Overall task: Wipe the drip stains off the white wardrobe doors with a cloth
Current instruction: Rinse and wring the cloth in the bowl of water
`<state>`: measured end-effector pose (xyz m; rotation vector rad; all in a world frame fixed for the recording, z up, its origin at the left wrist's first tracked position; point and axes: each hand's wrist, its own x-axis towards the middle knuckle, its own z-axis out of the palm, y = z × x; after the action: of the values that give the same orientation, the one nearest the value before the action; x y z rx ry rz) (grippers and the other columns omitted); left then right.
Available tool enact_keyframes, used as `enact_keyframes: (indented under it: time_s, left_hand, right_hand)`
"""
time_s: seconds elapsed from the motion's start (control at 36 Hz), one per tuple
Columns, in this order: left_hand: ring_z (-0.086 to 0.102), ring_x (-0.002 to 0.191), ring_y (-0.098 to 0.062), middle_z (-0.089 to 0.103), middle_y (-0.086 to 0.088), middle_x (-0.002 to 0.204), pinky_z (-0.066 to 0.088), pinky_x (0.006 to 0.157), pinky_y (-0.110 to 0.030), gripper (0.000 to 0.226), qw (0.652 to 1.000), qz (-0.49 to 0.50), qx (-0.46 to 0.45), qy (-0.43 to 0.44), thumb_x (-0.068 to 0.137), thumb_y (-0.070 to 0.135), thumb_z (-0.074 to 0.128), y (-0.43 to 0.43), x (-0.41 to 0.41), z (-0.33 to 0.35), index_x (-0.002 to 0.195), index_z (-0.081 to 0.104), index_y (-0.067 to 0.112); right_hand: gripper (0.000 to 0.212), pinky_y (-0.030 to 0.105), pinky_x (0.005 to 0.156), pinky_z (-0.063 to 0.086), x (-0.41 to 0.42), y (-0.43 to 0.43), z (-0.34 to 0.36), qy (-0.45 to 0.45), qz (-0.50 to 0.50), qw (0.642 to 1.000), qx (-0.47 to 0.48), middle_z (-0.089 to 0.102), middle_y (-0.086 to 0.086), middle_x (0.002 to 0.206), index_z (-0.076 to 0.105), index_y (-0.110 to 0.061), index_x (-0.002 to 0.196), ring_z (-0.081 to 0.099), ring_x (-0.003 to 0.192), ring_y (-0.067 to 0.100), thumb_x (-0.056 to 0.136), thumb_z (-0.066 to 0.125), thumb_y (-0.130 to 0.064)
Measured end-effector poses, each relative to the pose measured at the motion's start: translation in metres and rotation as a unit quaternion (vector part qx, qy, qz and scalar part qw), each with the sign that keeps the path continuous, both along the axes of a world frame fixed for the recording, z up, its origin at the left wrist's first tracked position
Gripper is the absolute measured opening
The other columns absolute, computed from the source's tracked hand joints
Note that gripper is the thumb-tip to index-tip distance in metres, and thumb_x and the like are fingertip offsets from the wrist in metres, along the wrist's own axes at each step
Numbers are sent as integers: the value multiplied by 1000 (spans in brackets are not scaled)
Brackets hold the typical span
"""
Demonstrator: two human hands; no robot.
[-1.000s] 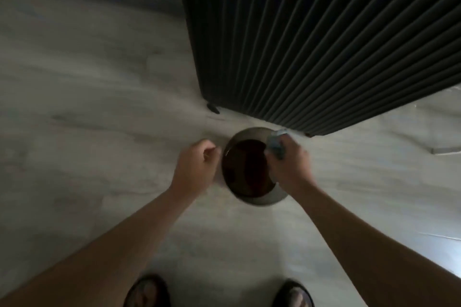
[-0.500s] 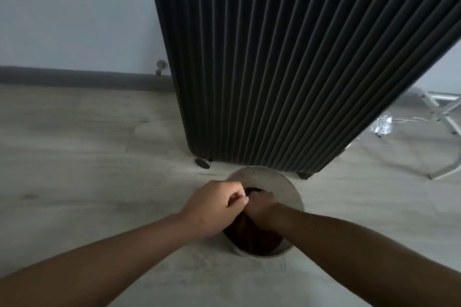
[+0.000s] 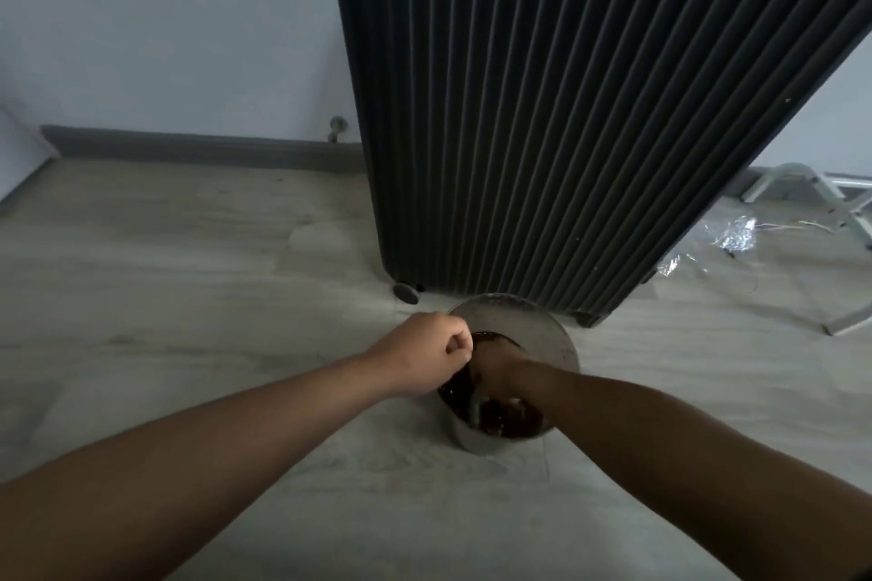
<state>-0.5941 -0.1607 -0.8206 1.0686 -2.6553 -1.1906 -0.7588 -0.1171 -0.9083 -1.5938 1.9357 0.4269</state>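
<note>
A round metal bowl [image 3: 542,326] of dark brown liquid [image 3: 509,420] stands on the floor in front of me. My right hand [image 3: 507,366] is down inside it, fingers closed around a pale bit of cloth [image 3: 474,406] that shows just below the hand. My left hand [image 3: 424,356] is a closed fist against the bowl's left rim; I cannot tell whether it grips the rim. No white wardrobe door is in view.
A tall dark ribbed cabinet [image 3: 542,109] on small feet stands right behind the bowl. Crumpled clear plastic [image 3: 729,238] and a white folding frame [image 3: 840,203] lie at the right. A pale wall with grey skirting [image 3: 188,151] runs along the left.
My right hand, which held a blue-grey cloth over the bowl's rim, has gone down into the liquid. The left fist has closed in against the rim. My view has tilted up.
</note>
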Motion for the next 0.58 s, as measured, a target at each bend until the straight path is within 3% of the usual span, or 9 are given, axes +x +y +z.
enact_keyframes:
  time_s: [0.08,0.19,0.31,0.36,0.42,0.47,0.53,0.58]
  left_hand:
    - [64,91,-4,69,9,97,57,86,-31,10,999,-5,-21,-27,98,21,62,-5,4,-3,99,72,20]
    - [65,88,-3,70,8,95,57,84,-29,13,998,-26,-36,-41,98,21,61,-8,5,-7,100,73,17]
    - [61,85,-2,66,13,89,51,77,-27,14,996,-37,-60,-55,99,26,60,-7,1,-10,95,72,19]
    - [60,84,-2,64,14,87,47,74,-26,15,995,-32,-69,-61,99,26,60,-5,-1,-11,92,72,21]
    - [62,84,-4,66,12,87,50,76,-28,16,996,-21,-69,-61,99,26,60,-6,-3,-12,92,73,20]
    - [65,87,-7,71,9,93,55,80,-31,15,997,-14,-58,-53,99,25,60,-7,-4,-12,97,74,20]
    - [68,96,-9,73,4,105,55,83,-26,17,999,-5,-35,-37,99,20,60,-7,-6,-9,110,73,18]
    - [67,109,-12,70,0,120,51,87,-20,34,1000,-1,10,-17,96,10,60,-6,-11,-6,129,65,15]
  right_hand:
    - [22,42,86,57,3,-1,9,32,0,998,-52,68,3,110,68,-22,116,66,102,26,93,65,-20]
    - [32,32,94,51,-2,-1,6,-51,40,997,44,69,1,121,71,-18,124,62,112,22,92,69,-16]
    - [16,40,87,57,-6,-2,5,19,25,999,-20,68,2,105,72,-20,109,64,94,21,94,68,-22]
    - [17,40,89,57,-7,0,8,11,10,1000,-17,69,4,109,72,-18,110,65,98,23,95,66,-22]
    - [31,31,92,49,-10,3,16,-62,-15,997,33,67,6,121,69,-13,125,62,111,24,96,65,-25]
    - [35,25,85,41,-16,5,33,-157,-57,985,42,66,6,124,68,-11,129,58,115,24,97,64,-25]
    - [20,29,83,43,-22,10,45,-213,-96,972,32,68,2,112,74,-18,112,60,109,23,93,66,-19]
    - [9,36,86,48,-32,21,55,-287,-148,946,-2,70,-1,100,75,-28,90,63,104,24,84,71,-22]
